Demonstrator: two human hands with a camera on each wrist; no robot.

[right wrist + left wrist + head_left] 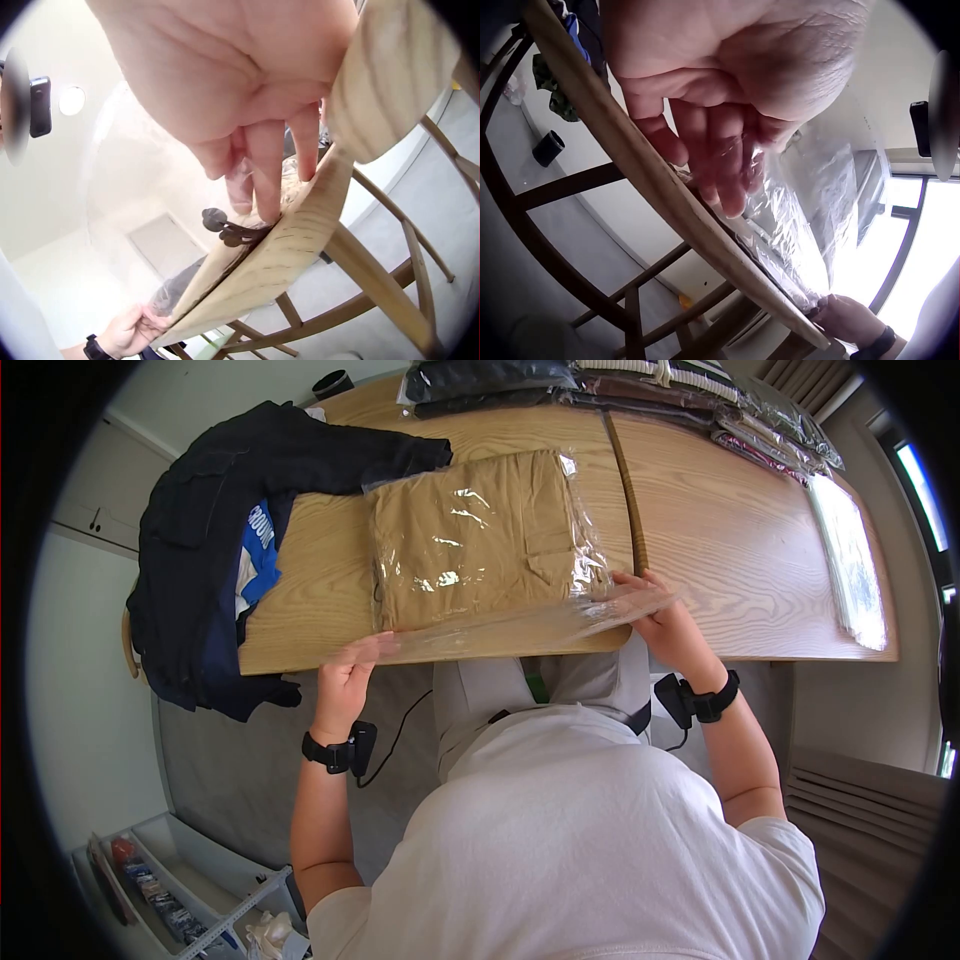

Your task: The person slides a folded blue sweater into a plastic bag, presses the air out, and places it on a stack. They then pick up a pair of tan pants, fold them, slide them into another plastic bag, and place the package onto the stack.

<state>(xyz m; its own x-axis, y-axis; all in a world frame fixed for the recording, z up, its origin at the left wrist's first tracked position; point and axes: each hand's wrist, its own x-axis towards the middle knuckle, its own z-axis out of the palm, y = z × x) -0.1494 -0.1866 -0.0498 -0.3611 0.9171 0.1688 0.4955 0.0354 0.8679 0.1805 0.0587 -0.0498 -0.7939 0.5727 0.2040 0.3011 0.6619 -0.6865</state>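
A folded tan garment in a clear plastic bag (pixel 470 540) lies on the wooden table. The bag's loose flap (pixel 500 632) stretches along the table's front edge between both hands. My left hand (pixel 347 682) pinches the flap's left end, and in the left wrist view the film (pixel 780 217) runs from the fingers of my left hand (pixel 720 97). My right hand (pixel 668 622) holds the flap's right end near the bag's lower right corner. In the right wrist view, my right hand (pixel 247 112) has film between its fingers, beside the table edge (pixel 300 247).
A dark jacket (pixel 200 530) with a blue and white item hangs over the table's left side. Bagged garments (pixel 660 400) line the back edge. Clear plastic bags (pixel 848 560) lie at the right. A tape-like strip (pixel 625 490) crosses the table. An open drawer (pixel 190 860) stands lower left.
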